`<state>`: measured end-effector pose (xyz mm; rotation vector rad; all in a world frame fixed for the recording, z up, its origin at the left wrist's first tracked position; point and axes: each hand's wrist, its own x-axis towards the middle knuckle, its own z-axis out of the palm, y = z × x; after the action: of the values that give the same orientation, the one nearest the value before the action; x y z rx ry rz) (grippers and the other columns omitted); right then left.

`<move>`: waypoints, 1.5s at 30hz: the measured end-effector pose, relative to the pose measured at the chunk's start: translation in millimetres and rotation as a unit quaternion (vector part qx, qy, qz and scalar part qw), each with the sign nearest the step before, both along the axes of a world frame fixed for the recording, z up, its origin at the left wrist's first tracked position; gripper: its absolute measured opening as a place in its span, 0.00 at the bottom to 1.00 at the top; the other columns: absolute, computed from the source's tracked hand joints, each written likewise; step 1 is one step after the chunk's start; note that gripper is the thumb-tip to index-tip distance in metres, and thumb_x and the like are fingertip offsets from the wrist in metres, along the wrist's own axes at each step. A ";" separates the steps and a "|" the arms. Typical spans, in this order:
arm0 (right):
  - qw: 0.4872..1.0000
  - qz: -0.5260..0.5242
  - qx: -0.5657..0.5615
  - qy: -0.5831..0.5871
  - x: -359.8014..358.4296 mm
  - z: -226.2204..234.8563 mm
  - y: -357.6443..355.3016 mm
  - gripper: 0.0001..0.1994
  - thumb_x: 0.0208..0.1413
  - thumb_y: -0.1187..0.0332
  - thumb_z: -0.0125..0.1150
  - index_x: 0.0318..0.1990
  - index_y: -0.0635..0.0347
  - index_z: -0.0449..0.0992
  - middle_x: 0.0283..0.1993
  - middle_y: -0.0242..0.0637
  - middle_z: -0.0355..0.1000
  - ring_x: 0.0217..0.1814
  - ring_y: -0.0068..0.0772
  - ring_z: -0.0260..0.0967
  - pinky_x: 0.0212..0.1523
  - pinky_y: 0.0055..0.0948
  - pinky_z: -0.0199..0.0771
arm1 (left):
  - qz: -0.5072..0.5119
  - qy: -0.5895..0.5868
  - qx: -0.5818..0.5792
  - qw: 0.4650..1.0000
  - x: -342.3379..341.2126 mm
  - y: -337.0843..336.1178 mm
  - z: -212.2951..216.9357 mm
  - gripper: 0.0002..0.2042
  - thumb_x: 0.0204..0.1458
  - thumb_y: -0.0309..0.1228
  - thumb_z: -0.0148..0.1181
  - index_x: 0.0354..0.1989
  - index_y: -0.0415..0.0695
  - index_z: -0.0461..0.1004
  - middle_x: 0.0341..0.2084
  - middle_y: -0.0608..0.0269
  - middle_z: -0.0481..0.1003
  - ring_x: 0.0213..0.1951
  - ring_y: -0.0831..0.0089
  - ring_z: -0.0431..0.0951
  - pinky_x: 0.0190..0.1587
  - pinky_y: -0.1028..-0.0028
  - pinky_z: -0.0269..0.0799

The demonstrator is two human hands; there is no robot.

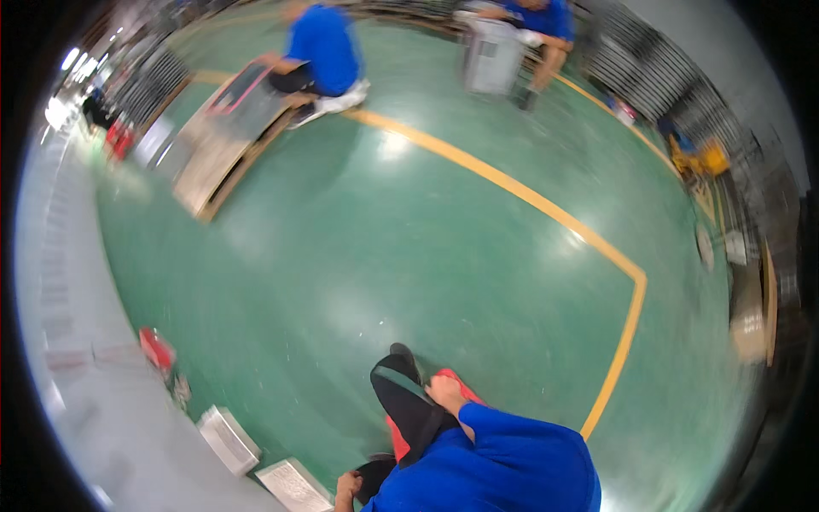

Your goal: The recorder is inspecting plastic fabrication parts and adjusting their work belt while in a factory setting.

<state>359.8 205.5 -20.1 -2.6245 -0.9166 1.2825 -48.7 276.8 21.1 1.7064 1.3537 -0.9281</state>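
My right hand [445,392] is closed at the edge of a red object [463,386], next to my raised leg in black trousers [397,394]. Part of the red shows again on the other side of that leg; the leg and my blue shirt hide most of it, so its kind is not clear. My left hand [348,485] hangs low beside my other dark trouser leg [374,478]. Its fingers are small and partly hidden, and I cannot see anything held in them.
Two silvery boxes [229,439] [294,486] and a red item [157,350] lie along the grey bench [94,401] on the left. A co-worker in blue [326,51] crouches by a wooden pallet [205,171]. Another person [546,21] sits behind a grey bin [495,58]. Yellow line [512,183] crosses the green floor.
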 end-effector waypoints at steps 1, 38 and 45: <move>0.998 -0.038 -0.030 0.032 7.5 11.4 -26.4 0.18 0.45 0.55 0.58 0.36 0.61 0.77 0.38 0.49 0.75 0.42 0.48 0.73 0.42 0.45 0.73 | -0.041 0.016 0.018 0.999 11.5 37.8 22.0 0.18 0.43 0.40 0.52 0.41 0.47 0.77 0.40 0.49 0.75 0.46 0.53 0.74 0.51 0.62 0.68; 0.114 -0.975 -0.020 0.188 22.0 99.9 -269.9 0.25 0.42 0.50 0.63 0.45 0.58 0.76 0.47 0.49 0.72 0.52 0.45 0.70 0.48 0.43 0.71 | -0.925 -0.032 0.074 0.370 1056.6 -371.2 46.0 0.12 0.42 0.31 0.53 0.32 0.41 0.78 0.31 0.51 0.78 0.35 0.59 0.79 0.36 0.66 0.75; 0.154 -0.980 -0.046 0.121 -54.4 77.7 -462.7 0.22 0.39 0.51 0.61 0.38 0.57 0.78 0.42 0.46 0.75 0.45 0.44 0.73 0.44 0.43 0.72 | -0.659 -0.181 -0.284 0.673 913.5 -723.2 101.5 0.12 0.45 0.28 0.50 0.35 0.40 0.78 0.33 0.52 0.78 0.35 0.65 0.79 0.40 0.68 0.73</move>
<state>305.3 -257.2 57.6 -0.9446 2.0552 0.3595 864.8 -446.4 122.6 2.0085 -0.6771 -1.3854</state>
